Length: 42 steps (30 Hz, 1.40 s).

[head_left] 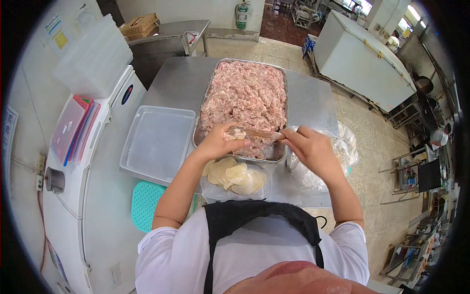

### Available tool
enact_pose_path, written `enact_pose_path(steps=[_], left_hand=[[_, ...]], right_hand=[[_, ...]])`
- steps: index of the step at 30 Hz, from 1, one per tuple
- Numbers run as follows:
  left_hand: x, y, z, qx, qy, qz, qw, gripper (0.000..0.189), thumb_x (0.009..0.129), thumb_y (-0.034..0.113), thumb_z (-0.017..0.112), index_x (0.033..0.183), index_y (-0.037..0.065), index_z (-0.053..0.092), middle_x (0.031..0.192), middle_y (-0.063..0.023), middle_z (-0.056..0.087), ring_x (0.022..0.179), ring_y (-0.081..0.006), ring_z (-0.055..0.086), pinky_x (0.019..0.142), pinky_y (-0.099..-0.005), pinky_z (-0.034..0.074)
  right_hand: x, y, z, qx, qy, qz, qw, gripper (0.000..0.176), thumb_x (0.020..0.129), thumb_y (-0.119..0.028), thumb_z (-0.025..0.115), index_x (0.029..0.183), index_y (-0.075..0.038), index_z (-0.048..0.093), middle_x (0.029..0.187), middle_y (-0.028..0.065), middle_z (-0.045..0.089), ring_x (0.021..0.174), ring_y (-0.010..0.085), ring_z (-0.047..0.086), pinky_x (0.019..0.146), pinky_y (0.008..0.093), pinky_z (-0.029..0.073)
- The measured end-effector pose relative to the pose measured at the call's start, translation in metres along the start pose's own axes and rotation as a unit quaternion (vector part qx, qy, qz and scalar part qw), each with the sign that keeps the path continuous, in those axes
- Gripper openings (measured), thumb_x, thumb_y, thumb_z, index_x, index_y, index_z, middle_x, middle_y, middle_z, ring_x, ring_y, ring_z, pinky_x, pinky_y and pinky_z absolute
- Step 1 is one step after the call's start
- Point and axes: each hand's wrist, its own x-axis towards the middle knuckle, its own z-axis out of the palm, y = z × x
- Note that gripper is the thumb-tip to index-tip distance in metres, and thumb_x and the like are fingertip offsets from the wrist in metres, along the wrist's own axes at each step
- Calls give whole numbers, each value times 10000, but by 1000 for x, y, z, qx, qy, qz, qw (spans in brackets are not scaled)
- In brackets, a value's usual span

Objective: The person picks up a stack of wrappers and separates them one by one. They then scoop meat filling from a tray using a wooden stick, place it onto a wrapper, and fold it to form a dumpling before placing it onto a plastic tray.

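Observation:
Over the near edge of a metal tray of pinkish ground meat point(245, 93), my left hand point(219, 141) cups a dumpling wrapper with some meat on it point(237, 133). My right hand point(309, 149) grips one end of a flat brown spatula point(264, 133), whose other end reaches the meat in my left hand. Just below the tray, a loose pile of round pale wrappers point(235, 175) lies on clear plastic. Bunched clear plastic bags point(313, 171) sit beside and partly under my right hand; their contents are hard to make out.
An empty-looking translucent plastic tray point(157, 142) is left of the meat on the steel table point(183, 73). A turquoise perforated basket point(147, 206) stands lower left. A white fridge or freezer point(110, 196) borders the left, and a white chest freezer point(362, 59) is at back right.

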Motion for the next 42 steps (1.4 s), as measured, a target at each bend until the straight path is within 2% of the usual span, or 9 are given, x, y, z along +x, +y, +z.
enact_pose_path(steps=[9, 11, 14, 16, 31, 38, 39, 40, 42], left_hand=[[-17, 7, -6, -65, 15, 7, 998, 432, 778, 218, 833, 1102, 36, 613, 1032, -37, 688, 890, -112, 637, 787, -271, 510], [-20, 8, -9, -119, 5, -1, 993, 478, 777, 219, 835, 1158, 44, 604, 1054, -39, 688, 909, -116, 643, 804, -280, 515], [-18, 4, -12, 14, 76, 133, 988, 458, 774, 215, 841, 1149, 51, 637, 1009, -31, 689, 885, -107, 635, 798, -274, 512], [-22, 1, -12, -16, 83, 3, 996, 354, 773, 208, 843, 1037, 48, 670, 918, -11, 679, 824, -84, 609, 747, -266, 504], [-29, -35, -30, -2, 119, -43, 992, 353, 780, 229, 840, 999, 27, 651, 837, -2, 660, 746, -66, 566, 674, -259, 484], [-24, -32, -25, 24, 76, -91, 993, 632, 798, 281, 818, 1277, 28, 493, 1006, -69, 678, 902, -158, 641, 793, -320, 514], [-18, -37, -23, 73, 83, 14, 994, 622, 792, 294, 819, 1256, 11, 514, 1025, -89, 682, 924, -190, 649, 814, -336, 513], [-14, -40, -20, 121, 90, 119, 981, 615, 787, 306, 819, 1234, -5, 535, 1045, -108, 686, 947, -221, 657, 835, -352, 513], [-8, -34, -15, 103, 66, 86, 989, 620, 770, 318, 828, 1219, -13, 557, 1051, -118, 691, 957, -231, 660, 850, -355, 510]], right_hand=[[5, 37, 8, 159, -28, 100, 982, 256, 940, -294, 594, 987, -66, 701, 903, 169, 678, 831, 366, 651, 733, 419, 503], [6, 46, 3, 90, -229, 152, 957, 302, 971, -312, 549, 1005, -56, 705, 899, 149, 686, 776, 336, 644, 697, 394, 497], [-3, 70, 64, -29, -272, 77, 959, 351, 965, -359, 533, 918, -55, 701, 850, 156, 690, 825, 340, 665, 718, 433, 515], [-6, 71, 91, -104, -296, 52, 948, 359, 960, -367, 537, 875, -57, 694, 824, 174, 685, 856, 354, 669, 717, 454, 523], [-20, 56, 116, -115, -309, 63, 942, 386, 952, -381, 543, 836, -58, 721, 808, 176, 700, 756, 365, 678, 674, 480, 524], [-18, 66, 95, 351, -244, 264, 865, 415, 1010, -398, 508, 910, -61, 728, 623, 7, 572, 570, 111, 515, 553, 276, 408], [-16, 65, 89, 424, -208, 273, 839, 413, 1019, -402, 500, 925, -71, 729, 601, -37, 523, 571, 45, 465, 532, 218, 363], [-12, 62, 84, 434, -210, 285, 829, 363, 1012, -352, 534, 1024, -41, 720, 682, -17, 580, 648, 89, 529, 605, 245, 428], [-11, 44, 79, 411, -158, 224, 869, 334, 1004, -313, 550, 1054, -22, 705, 743, 25, 620, 690, 128, 574, 642, 276, 457]])
